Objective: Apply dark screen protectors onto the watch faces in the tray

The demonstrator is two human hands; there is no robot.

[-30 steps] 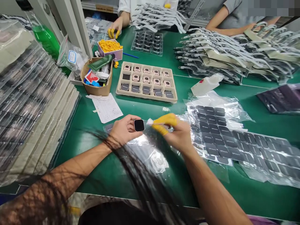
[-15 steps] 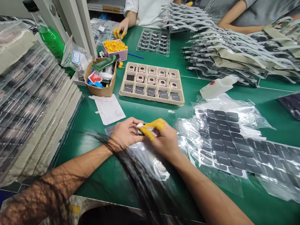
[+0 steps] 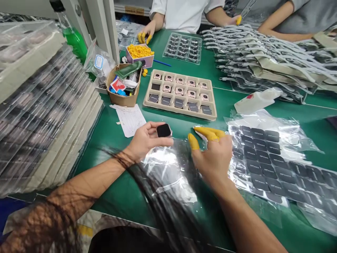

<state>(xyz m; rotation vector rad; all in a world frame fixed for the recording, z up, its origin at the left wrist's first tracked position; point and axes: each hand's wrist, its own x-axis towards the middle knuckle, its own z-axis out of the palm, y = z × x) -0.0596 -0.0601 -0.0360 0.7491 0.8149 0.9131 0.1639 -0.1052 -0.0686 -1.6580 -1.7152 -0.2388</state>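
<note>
My left hand (image 3: 147, 138) pinches a smartwatch body (image 3: 163, 130) between thumb and fingers, its glossy black screen facing up. My right hand (image 3: 213, 151) wears yellow finger cots on its thumb and fingers. Its thumb stands apart from the stretched fingers, which reach over a small whitish scrap (image 3: 202, 135) on the table; whether they touch it I cannot tell. Clear plastic film (image 3: 168, 168) lies below and between both hands. Beyond them, a beige tray (image 3: 181, 114) holds pink-gold watch bodies, several face down and others with dark covers showing.
Sheets of dark square stickers (image 3: 260, 154) and a white bottle (image 3: 256, 100) lie to the right. On the left are a tall stack of trays (image 3: 52, 116), a cardboard box (image 3: 123, 100) and a paper slip (image 3: 130, 119). Co-workers sit opposite, behind piled grey straps (image 3: 263, 59).
My right hand has moved right, away from the watch, and its fingers have spread from their pinch on something white. My left hand still holds the watch, its screen now uncovered. The view has shifted slightly.
</note>
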